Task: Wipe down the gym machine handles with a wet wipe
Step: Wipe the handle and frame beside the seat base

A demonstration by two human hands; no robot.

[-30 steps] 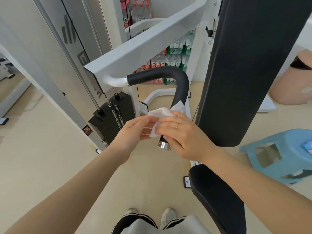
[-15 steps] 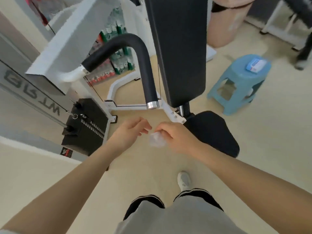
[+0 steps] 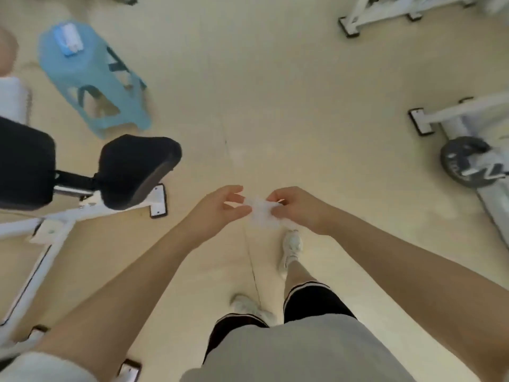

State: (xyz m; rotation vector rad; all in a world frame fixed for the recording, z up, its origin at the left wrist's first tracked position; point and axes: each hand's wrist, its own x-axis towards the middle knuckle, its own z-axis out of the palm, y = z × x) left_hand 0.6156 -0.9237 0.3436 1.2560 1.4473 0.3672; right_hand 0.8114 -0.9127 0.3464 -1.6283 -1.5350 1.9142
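Head view, looking down: both hands meet over a cream floor, the left hand (image 3: 220, 209) and right hand (image 3: 296, 209) each pinching an edge of a crumpled white wipe (image 3: 261, 215) held between them. The black seat (image 3: 137, 168) on its white frame sits well to the left, a blue stool (image 3: 91, 75) beyond it, a weight plate (image 3: 468, 164) far right.

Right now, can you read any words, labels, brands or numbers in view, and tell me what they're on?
None can be read.
Pack on the blue stool: white patches, too blurred to read.
Weight plate: pale markings, blurred.
Wet wipe, held between left hand and right hand: no print visible.
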